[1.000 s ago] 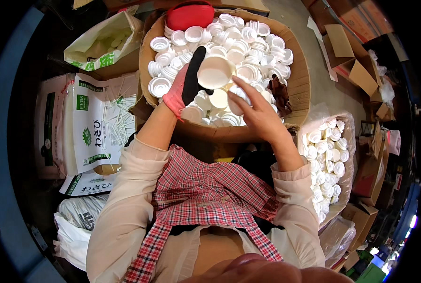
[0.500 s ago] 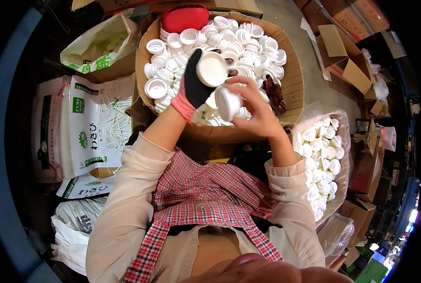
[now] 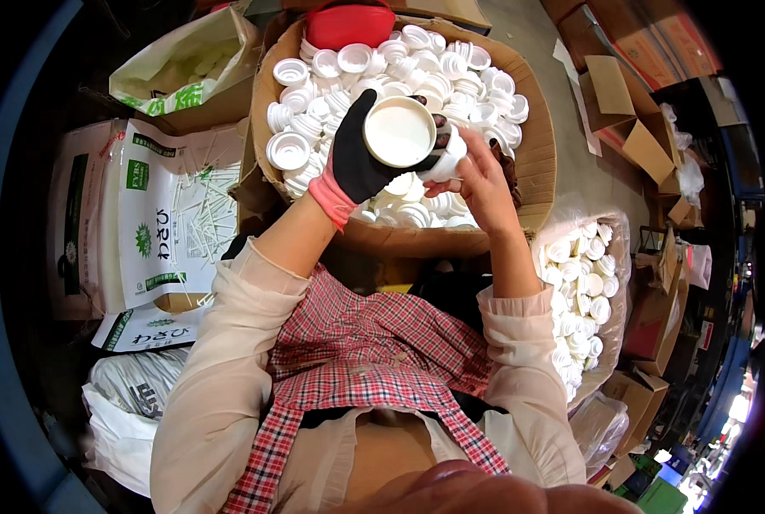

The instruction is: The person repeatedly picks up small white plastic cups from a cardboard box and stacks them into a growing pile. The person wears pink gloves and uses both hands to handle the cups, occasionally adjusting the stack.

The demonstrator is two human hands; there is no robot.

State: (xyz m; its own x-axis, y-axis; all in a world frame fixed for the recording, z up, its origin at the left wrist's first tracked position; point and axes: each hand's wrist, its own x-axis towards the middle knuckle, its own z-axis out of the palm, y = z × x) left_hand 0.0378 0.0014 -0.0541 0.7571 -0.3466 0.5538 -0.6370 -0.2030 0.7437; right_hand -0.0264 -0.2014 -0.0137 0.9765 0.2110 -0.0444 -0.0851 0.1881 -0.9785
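My left hand, in a black glove with a pink cuff, is closed around a round white plastic lid, its broad flat face turned up. Close beside it on the right, my bare right hand grips a second white plastic lid, tilted on edge and partly hidden by the fingers. Both hands are above a large cardboard box heaped with white ribbed lids.
A red pouch lies on the box's far edge. At right stands a plastic-lined box of white lids. At left are a white sack and a printed bag with thin white sticks. Opened cartons stand far right.
My right hand has moved up and closer to the left, turning its lid from facing left to edge-on. The left hand's lid now faces more squarely upward.
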